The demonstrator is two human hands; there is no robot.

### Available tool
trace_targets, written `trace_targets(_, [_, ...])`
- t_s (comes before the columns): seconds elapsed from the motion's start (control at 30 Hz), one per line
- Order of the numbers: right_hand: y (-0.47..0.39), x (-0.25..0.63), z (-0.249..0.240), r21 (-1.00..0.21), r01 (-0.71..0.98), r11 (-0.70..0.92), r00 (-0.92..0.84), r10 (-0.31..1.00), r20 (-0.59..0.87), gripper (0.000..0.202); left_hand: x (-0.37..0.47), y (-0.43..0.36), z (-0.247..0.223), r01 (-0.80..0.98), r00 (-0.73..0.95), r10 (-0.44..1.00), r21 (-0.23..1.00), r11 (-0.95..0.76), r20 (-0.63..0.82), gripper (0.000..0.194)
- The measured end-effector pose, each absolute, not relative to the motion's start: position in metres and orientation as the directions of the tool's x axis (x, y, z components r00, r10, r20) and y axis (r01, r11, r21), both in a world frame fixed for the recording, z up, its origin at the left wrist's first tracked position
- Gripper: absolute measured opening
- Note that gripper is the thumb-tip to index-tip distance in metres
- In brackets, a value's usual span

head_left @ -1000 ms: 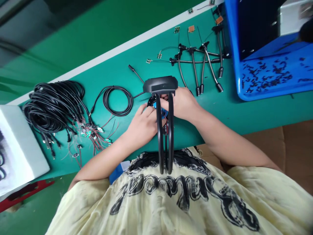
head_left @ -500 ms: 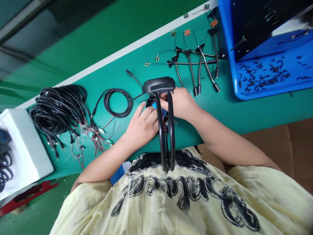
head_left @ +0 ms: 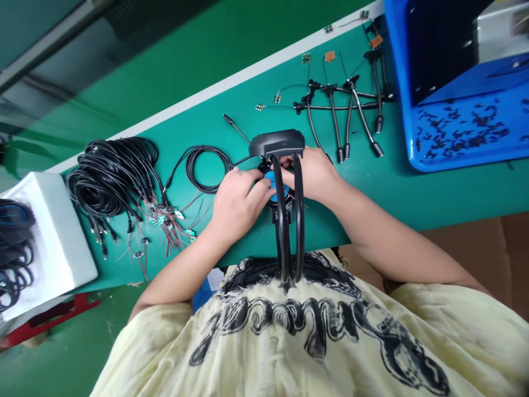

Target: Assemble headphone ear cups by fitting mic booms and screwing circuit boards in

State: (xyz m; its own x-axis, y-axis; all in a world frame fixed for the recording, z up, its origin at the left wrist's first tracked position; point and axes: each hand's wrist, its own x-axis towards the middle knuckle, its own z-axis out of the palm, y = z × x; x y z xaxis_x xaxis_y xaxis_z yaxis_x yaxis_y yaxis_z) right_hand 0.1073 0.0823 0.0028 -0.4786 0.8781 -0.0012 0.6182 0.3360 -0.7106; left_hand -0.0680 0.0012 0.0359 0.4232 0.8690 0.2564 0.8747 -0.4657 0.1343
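A black headset frame (head_left: 300, 231), with two curved tubes and a wide black end piece (head_left: 276, 144), stands up toward me over the table. Beneath the tubes lies a round black ear cup (head_left: 285, 199) with a blue disc (head_left: 271, 179) inside. My left hand (head_left: 236, 201) has its thumb and fingers closed at the cup's left side, against the blue disc. On the far right side, my right hand (head_left: 316, 175) grips the cup, its fingertips partly hidden by the tubes and end piece. Thin wires stick out beside the cup.
A coiled black cable (head_left: 206, 168) lies left of the hands. Farther left are a cable bundle (head_left: 113, 176), small wired parts (head_left: 165, 216) and a white box (head_left: 70, 237). Several microphone booms (head_left: 335, 121) lie ahead right, beside a blue tray (head_left: 454, 160) holding small black pieces.
My left hand has drawn back and changed its finger position, so more of the blue disc shows. My right hand keeps its grip. The whole view has shifted slightly.
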Motion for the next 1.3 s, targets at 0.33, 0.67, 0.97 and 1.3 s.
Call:
trace_targets(0.33, [0.082, 0.108, 0.004, -0.707, 0.596, 0.381, -0.482, 0.874, 0.064, 0.021, -0.050, 0.007, 0.024, 0.944, 0.303, 0.943, 0.094, -0.317, 0.137, 0.051])
trace_targets(0.67, [0.083, 0.115, 0.007, -0.748, 0.549, 0.373, -0.464, 0.880, 0.098, 0.018, -0.036, 0.020, 0.044, 0.979, 0.199, 0.979, 0.028, -0.200, 0.048, 0.055])
trace_targets(0.97, [0.110, 0.110, -0.008, -0.882, 0.465, -0.079, -0.269, 0.936, -0.225, 0.023, -0.042, 0.027, 0.044, 0.981, 0.194, 0.981, -0.008, -0.194, -0.008, 0.071])
trace_targets(1.3, [0.110, 0.107, -0.008, -0.876, 0.477, -0.070, -0.288, 0.930, -0.231, 0.020, -0.047, 0.026, 0.039, 0.975, 0.224, 0.975, -0.005, -0.224, 0.004, 0.075])
